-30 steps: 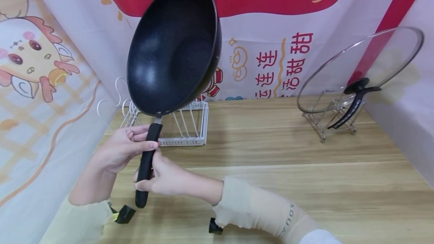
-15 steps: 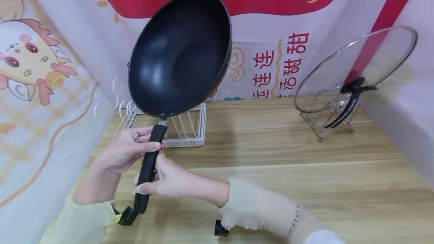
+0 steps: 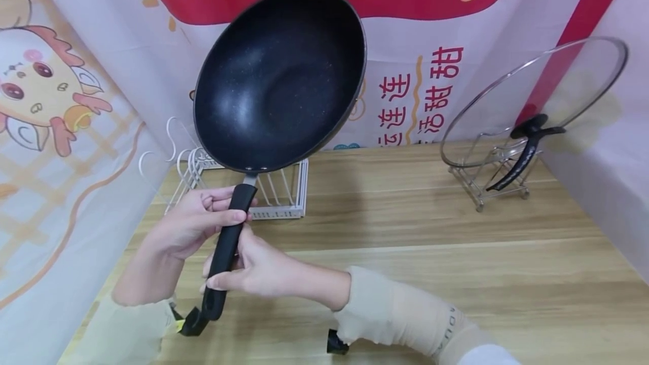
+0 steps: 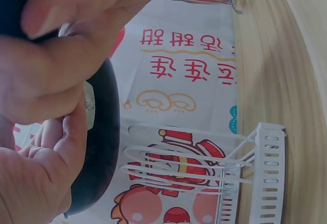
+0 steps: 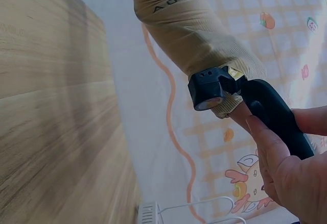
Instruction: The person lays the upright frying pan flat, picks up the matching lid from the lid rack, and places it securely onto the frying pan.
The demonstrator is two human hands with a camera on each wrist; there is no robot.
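Note:
A black wok (image 3: 284, 83) is held up above the table by its black handle (image 3: 225, 246), its dark inside turned toward the head camera. My left hand (image 3: 200, 221) pinches the upper part of the handle, near the metal neck, with the thumb laid across the front. Lower down, my right hand (image 3: 258, 266) grips the same handle, its thumb over the front near the end. In the left wrist view the wok's dark outer side (image 4: 104, 137) shows behind the fingers. The right wrist view shows the handle's end (image 5: 271, 112) between the right thumb and fingers.
Behind the wok stands a white slotted rack (image 3: 279, 213) with curved wire dividers. At the right, a glass lid (image 3: 537, 94) with a black knob leans in a small wire stand (image 3: 479, 196). Printed cloth (image 3: 405, 32) hangs at the back and sides of the wooden table (image 3: 431, 280).
The wok has shifted to the right and slightly lower in the head view, its inside turning more toward the camera. Both hands keep their hold on the handle.

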